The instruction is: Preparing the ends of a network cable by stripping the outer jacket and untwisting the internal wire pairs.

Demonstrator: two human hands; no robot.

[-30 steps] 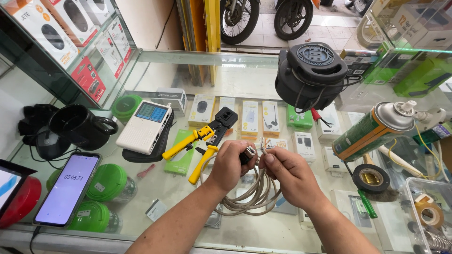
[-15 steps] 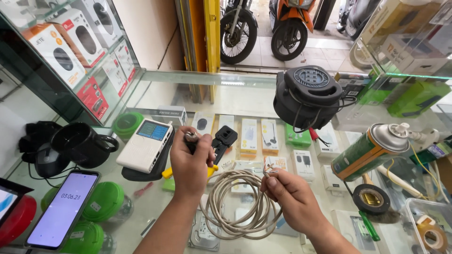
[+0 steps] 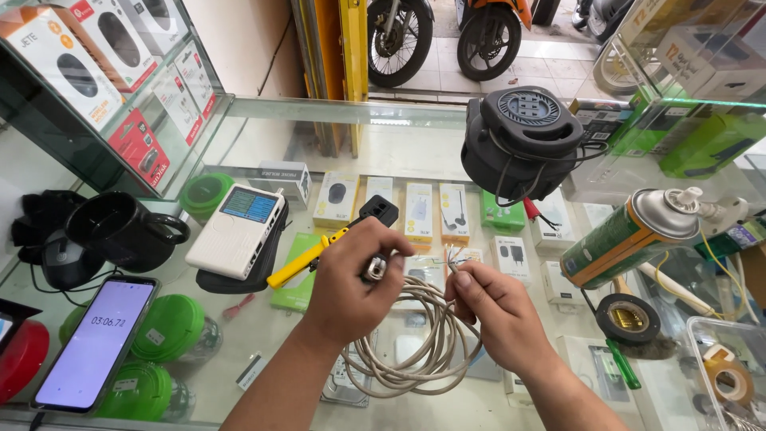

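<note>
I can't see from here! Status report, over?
Left hand grips small metal tool. Right hand pinches cable end, wires fanned. Yellow crimper lies behind, not blocking.

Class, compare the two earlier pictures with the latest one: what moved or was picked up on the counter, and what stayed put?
The left hand left the cable end, moved left and picked up the yellow-handled crimping tool that lay on the glass. The right hand still pinches the beige cable's bare wires. The phone, white tester and spray can stayed put.
</note>
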